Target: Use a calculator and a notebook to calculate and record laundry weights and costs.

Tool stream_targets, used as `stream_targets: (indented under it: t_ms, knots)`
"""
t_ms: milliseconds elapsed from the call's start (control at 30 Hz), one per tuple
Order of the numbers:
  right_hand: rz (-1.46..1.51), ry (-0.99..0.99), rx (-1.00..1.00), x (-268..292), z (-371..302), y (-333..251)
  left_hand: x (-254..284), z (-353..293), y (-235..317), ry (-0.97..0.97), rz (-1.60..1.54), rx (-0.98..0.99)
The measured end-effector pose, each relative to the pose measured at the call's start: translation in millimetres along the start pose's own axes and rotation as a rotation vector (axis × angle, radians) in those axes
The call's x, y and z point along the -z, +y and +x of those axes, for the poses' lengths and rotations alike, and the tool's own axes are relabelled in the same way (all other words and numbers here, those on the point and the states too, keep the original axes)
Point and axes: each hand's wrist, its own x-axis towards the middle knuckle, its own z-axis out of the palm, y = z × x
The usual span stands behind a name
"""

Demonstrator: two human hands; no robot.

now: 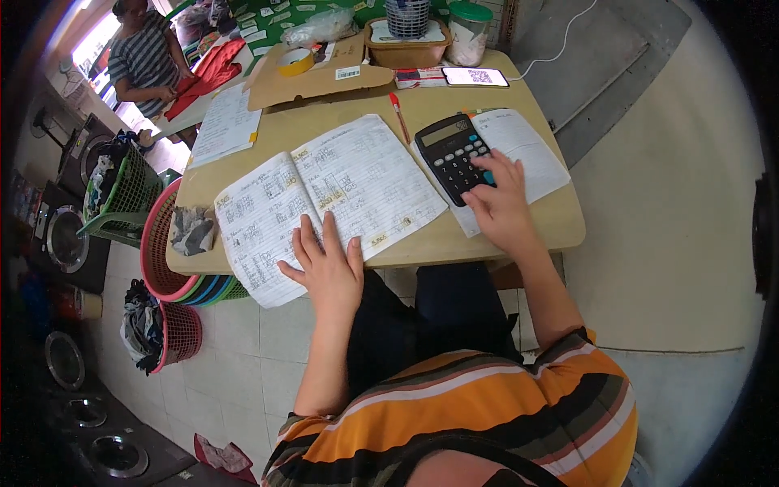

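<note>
An open notebook (381, 174) with handwritten figures and yellow highlights lies on the table, its lower left corner over the front edge. My left hand (329, 264) rests on its lower part near the fold, fingers spread. To the right is a black calculator (450, 158), lying tilted on the pages of a second open notebook (531, 154). My right hand (505, 203) is over the calculator's right side, fingers bent at the keys and thumb by its lower edge; it grips nothing. A red pen (399, 118) lies between the notebook and the calculator.
The table (324, 122) also bears a cardboard box (333, 73) with yellow tape, a lit phone (475, 77) on a white cable, a lidded jar (468, 36) and a grey cloth (192, 230). Laundry baskets (180, 329) stand left, beside washing machines. A person (148, 61) handles red cloth.
</note>
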Motion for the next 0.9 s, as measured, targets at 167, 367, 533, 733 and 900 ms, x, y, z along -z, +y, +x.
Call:
stream_targets:
  t_ms: [167,367,533,733,900]
  knots:
    - [0.294,0.234,-0.143,-6.9,1.3,33.3,1.6,-0.3,1.8,-0.007,-0.006,0.001]
    - [0.366,0.34,-0.206,-18.2,-0.9,30.5,5.3,-1.0,-0.6,0.01,0.02,0.029]
    - [0.11,0.244,-0.134,-20.6,-4.0,47.9,9.1,3.7,6.1,-0.032,-0.031,0.023]
    - [0.302,0.204,-0.202,-22.1,-0.9,46.4,20.0,14.4,-0.3,-0.058,-0.06,-0.007]
    - [0.255,0.148,-0.197,-15.3,2.5,27.3,10.5,47.5,-11.3,0.039,-0.26,-0.048]
